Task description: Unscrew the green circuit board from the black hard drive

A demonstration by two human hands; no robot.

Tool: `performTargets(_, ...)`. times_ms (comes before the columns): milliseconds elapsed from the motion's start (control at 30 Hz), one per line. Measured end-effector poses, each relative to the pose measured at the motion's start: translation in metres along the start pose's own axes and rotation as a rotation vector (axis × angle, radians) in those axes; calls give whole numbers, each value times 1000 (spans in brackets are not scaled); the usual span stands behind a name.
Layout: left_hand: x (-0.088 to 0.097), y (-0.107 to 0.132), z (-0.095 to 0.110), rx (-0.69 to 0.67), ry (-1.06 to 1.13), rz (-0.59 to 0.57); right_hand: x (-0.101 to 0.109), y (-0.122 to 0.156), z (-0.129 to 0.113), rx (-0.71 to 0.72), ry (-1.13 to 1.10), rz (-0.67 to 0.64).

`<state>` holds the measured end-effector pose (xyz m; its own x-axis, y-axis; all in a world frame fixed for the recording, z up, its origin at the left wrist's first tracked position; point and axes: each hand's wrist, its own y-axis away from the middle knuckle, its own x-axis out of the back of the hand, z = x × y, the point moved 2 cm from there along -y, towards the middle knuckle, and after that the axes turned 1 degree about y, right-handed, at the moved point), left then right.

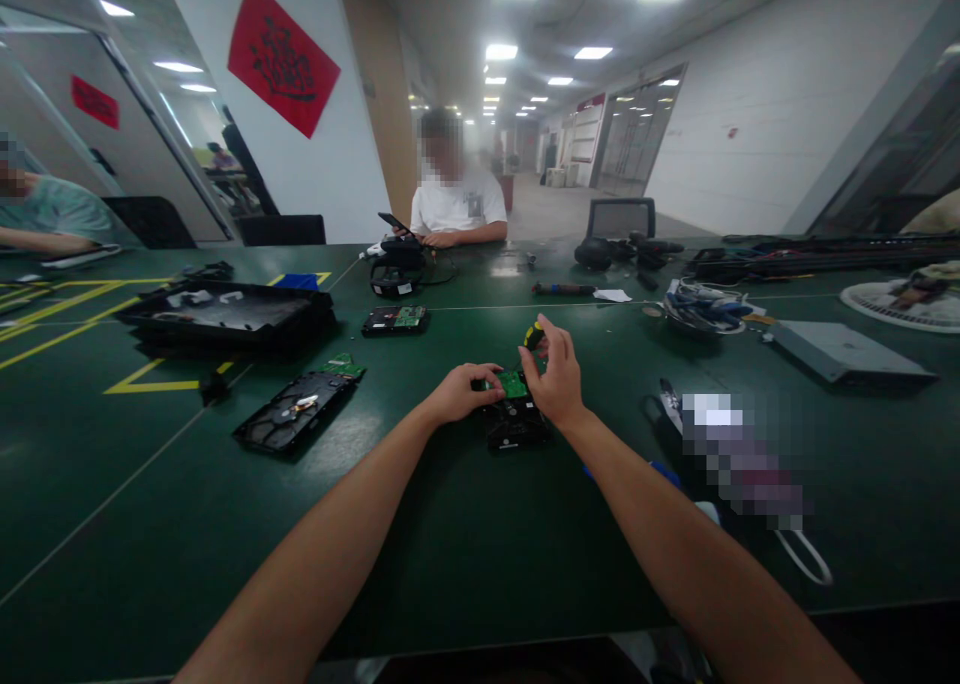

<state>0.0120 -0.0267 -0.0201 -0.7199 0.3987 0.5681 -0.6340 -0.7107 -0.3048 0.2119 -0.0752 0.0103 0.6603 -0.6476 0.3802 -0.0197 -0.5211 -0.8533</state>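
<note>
A black hard drive [512,422] with a green circuit board [514,384] on top lies on the green table [465,534] in front of me. My left hand [463,392] is closed on the drive's left edge and steadies it. My right hand [553,372] pinches a small screwdriver with a yellow and black handle [533,336], held upright over the board.
Another black drive [295,411] with a loose green board [343,366] lies to the left, a third drive [395,319] farther back. A black tray [229,314] sits at far left. Cables and tools [701,306] and a grey box [844,351] lie to the right. A person in white sits opposite.
</note>
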Motion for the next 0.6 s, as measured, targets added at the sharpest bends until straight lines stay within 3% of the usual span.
performTargets(600, 0, -1, -3, -10, -12, -2, 0, 1, 0, -8, -20, -6)
